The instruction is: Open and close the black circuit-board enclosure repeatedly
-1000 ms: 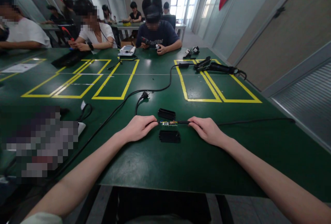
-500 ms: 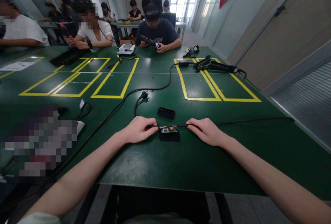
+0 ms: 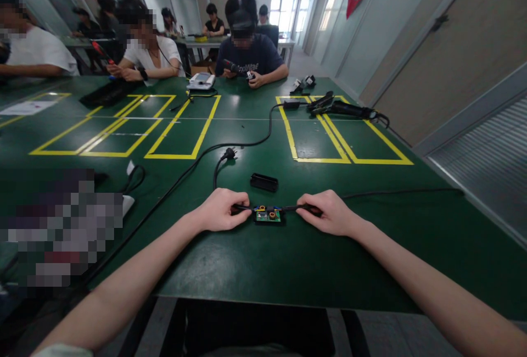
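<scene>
Between my hands lies a green circuit board (image 3: 263, 216) with copper coils and colored wires, sitting in a black plastic case half (image 3: 282, 219). My left hand (image 3: 224, 210) pinches the black cable at the board's left side. On the other side, my right hand (image 3: 323, 212) is closed around the right cable (image 3: 291, 208), which runs on across the table. Just beyond the board rests the other case half (image 3: 264, 182), hollow side up. A power plug (image 3: 229, 154) on a short black cord lies past my left hand.
A long black cord (image 3: 193, 163) curves over the green table to a black tool (image 3: 349, 109) at the back right. Yellow tape rectangles (image 3: 195, 143) mark the tabletop. Opposite, a person in a dark shirt (image 3: 251, 60) handles small parts. A blurred-out object (image 3: 69, 230) sits at left.
The circuit board has tipped from a tilt to lying flatter, with its face and coils now showing. My hands have shifted only slightly, still gripping the cables.
</scene>
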`<state>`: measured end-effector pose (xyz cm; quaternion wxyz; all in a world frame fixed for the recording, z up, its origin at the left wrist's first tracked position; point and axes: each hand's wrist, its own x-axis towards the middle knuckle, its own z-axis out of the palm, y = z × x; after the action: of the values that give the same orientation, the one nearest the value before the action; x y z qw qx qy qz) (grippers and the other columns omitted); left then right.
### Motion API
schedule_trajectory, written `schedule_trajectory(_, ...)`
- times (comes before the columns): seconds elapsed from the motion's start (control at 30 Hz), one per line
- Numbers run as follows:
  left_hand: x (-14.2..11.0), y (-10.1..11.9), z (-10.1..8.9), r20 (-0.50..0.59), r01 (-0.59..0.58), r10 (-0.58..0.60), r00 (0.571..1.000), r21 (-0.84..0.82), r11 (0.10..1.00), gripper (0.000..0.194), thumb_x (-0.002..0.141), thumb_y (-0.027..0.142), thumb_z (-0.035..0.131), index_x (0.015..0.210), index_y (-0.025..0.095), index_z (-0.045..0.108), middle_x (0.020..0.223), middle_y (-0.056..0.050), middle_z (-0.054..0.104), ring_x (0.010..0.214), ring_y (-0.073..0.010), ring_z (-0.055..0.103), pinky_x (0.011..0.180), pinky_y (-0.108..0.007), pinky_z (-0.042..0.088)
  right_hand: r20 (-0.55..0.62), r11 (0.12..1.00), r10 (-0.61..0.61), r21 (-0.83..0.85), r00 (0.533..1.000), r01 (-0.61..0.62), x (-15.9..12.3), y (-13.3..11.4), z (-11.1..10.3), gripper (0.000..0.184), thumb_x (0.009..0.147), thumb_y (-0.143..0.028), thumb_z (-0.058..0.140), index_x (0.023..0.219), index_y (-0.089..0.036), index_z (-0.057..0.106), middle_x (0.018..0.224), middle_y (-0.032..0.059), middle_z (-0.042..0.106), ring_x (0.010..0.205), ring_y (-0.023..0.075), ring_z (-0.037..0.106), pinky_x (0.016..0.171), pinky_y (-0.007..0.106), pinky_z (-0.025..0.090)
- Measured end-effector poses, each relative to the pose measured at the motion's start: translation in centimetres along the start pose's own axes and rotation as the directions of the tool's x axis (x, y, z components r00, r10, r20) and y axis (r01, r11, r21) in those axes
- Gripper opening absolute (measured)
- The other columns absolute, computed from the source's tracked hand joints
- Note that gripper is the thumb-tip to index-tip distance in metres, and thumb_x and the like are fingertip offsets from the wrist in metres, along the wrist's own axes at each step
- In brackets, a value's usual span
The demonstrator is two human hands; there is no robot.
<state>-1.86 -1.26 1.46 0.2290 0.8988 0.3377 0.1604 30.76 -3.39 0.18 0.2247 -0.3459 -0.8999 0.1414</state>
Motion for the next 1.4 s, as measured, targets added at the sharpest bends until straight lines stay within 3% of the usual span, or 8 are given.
schedule_trajectory(0.17, 0.1, -0.3, 0.2, -0.069, -0.012, 0.016, 0.997, 0.062, 0.998, 0.017, 0.092, 0.032, 0.058, 0.083, 0.020, 0.065, 0.070, 0.001, 0.063, 0.060, -0.0132, 0.057, 0.059, -0.023, 0.038, -0.016, 1.000, -0.013, -0.023, 1.000, 0.012, 0.1, 0.3, 0.4, 0.023, 0.104, -0.033, 0.054, 0.102, -0.019, 0.071, 0.074, 0.0013, 0.073, 0.055, 0.0134, 0.063, 0.056, 0.025, 0.046)
schedule_trajectory(0.37, 0.3, -0.7, 0.1, -0.122, -0.077, 0.086, 0.989, 0.080, 0.994, 0.016, 0.097, 0.030, 0.058, 0.094, 0.020, 0.069, 0.085, -0.003, 0.068, 0.078, -0.0171, 0.065, 0.071, -0.026, 0.048, -0.099, 0.993, -0.083, -0.093, 0.992, 0.074, 0.6, 0.1, 0.2, 0.018, 0.103, -0.027, 0.055, 0.096, -0.020, 0.070, 0.087, 0.0072, 0.074, 0.078, 0.0208, 0.069, 0.068, 0.034, 0.055)
schedule_trajectory(0.53, 0.2, -0.8, 0.4, -0.120, -0.104, 0.112, 0.986, 0.077, 0.992, 0.018, 0.100, 0.029, 0.056, 0.095, 0.019, 0.070, 0.086, -0.004, 0.069, 0.079, -0.0168, 0.066, 0.073, -0.027, 0.050, -0.094, 0.980, -0.172, -0.118, 0.981, 0.161, 1.0, -0.1, 0.8, 0.019, 0.103, -0.026, 0.056, 0.114, -0.019, 0.069, 0.103, 0.0108, 0.076, 0.091, 0.0232, 0.070, 0.078, 0.039, 0.059)
schedule_trajectory(0.77, 0.3, -0.6, 0.7, -0.176, -0.172, 0.178, 0.968, 0.054, 0.984, 0.015, 0.100, 0.025, 0.057, 0.096, 0.018, 0.069, 0.085, -0.004, 0.070, 0.078, -0.0166, 0.066, 0.072, -0.026, 0.050, -0.125, 0.960, -0.260, -0.139, 0.958, 0.243, 1.3, -0.4, 1.6, 0.016, 0.104, -0.023, 0.057, 0.114, -0.018, 0.068, 0.098, 0.0099, 0.076, 0.084, 0.0209, 0.070, 0.074, 0.036, 0.057)
schedule_trajectory(1.4, 0.3, -0.1, 1.8, -0.206, -0.186, 0.187, 0.961, 0.021, 0.982, 0.021, 0.104, 0.023, 0.053, 0.111, 0.018, 0.072, 0.100, -0.007, 0.074, 0.089, -0.0179, 0.070, 0.081, -0.029, 0.056, -0.094, 0.963, -0.239, -0.152, 0.967, 0.223, 1.2, -0.5, 1.7, 0.016, 0.102, -0.020, 0.053, 0.110, -0.018, 0.068, 0.096, 0.0107, 0.076, 0.084, 0.0214, 0.069, 0.074, 0.036, 0.057)
